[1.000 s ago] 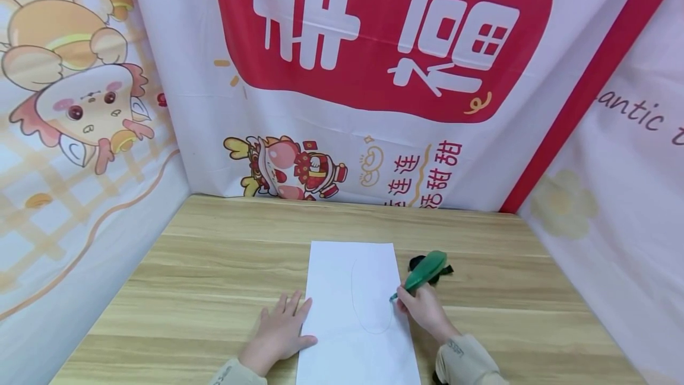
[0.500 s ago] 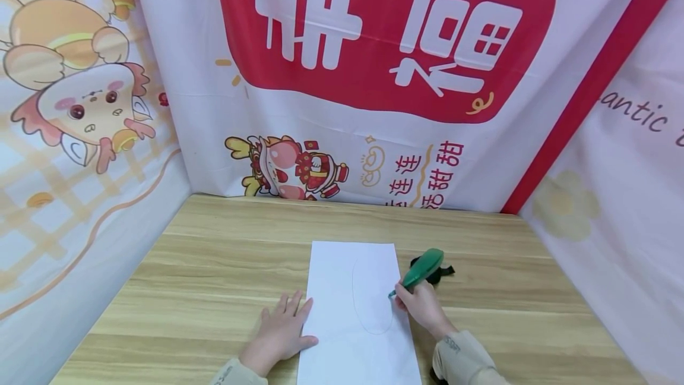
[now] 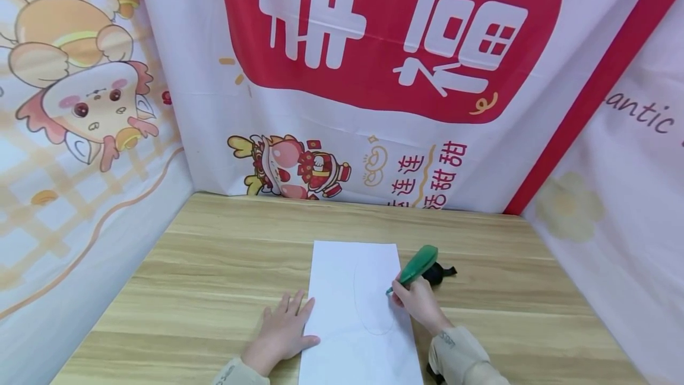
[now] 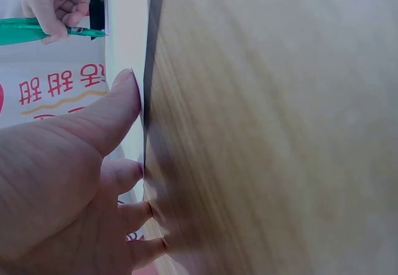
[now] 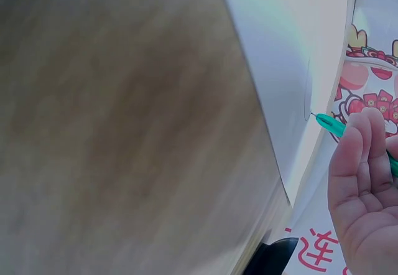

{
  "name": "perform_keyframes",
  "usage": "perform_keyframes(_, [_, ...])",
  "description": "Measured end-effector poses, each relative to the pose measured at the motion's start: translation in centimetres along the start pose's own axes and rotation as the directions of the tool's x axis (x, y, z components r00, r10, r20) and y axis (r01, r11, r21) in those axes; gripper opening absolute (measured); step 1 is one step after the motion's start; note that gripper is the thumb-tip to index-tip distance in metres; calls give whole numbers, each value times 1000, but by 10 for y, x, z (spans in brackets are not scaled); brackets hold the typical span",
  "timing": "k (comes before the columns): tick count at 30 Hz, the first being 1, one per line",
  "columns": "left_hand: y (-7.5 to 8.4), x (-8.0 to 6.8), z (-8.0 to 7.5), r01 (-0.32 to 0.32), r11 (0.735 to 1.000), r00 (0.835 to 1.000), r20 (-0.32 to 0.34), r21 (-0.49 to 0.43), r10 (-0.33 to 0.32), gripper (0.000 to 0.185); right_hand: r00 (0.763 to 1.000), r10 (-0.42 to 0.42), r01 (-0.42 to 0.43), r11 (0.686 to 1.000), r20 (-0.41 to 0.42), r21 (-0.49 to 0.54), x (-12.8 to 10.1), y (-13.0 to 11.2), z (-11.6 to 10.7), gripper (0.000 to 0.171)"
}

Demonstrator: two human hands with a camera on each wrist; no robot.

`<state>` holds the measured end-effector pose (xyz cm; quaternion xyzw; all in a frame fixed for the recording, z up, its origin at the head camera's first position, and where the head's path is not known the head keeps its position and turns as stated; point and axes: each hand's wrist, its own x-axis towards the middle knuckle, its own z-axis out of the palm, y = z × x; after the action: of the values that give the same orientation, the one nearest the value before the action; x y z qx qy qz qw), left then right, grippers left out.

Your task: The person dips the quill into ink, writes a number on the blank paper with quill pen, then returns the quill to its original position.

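Note:
A white sheet of paper [image 3: 352, 308] lies on the wooden table [image 3: 224, 266], with a thin drawn oval on its right half. My left hand [image 3: 285, 328] lies flat with straight fingers on the table and the sheet's left edge [image 4: 127, 57]. My right hand [image 3: 414, 302] grips a fat green pen [image 3: 418, 266], its tip touching the paper near the right edge. In the right wrist view the green pen tip [image 5: 326, 122] meets the sheet [image 5: 280, 57] and my fingers [image 5: 357, 163] curl round the barrel. The left wrist view shows the pen [image 4: 37, 32] far off.
A small black object [image 3: 439, 273] lies on the table just behind the pen. Printed cloth banners [image 3: 374, 76] wall the table in at the back, left and right. Bare wood stretches to the left and behind the sheet.
My right hand has moved the pen slightly up and left along the oval's right side. The left hand has stayed put.

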<state>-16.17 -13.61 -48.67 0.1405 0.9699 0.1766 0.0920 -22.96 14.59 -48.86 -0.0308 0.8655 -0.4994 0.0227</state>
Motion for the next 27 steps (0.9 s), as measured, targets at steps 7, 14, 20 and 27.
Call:
perform_keyframes(7, [0,1,1,0,1000,1000,-10,15,0,75,1000,-20,20,1000,5,2,3,-4,3,8])
perform_keyframes(14, [2,0,-1,1,1000,1000,7,16,-1,75,1000,5,-5,1000,16,5,6,-6,7,6])
perform_keyframes(20, [2,0,-1,-4,1000,1000,4,23,4,75,1000,15,-15,1000,23,15,7,-9,11,6])
perform_keyframes(27, [1,-1,-1,2,1000,1000,2,22,-2,75,999,-27,26,999,37,28,9,-11,16,6])
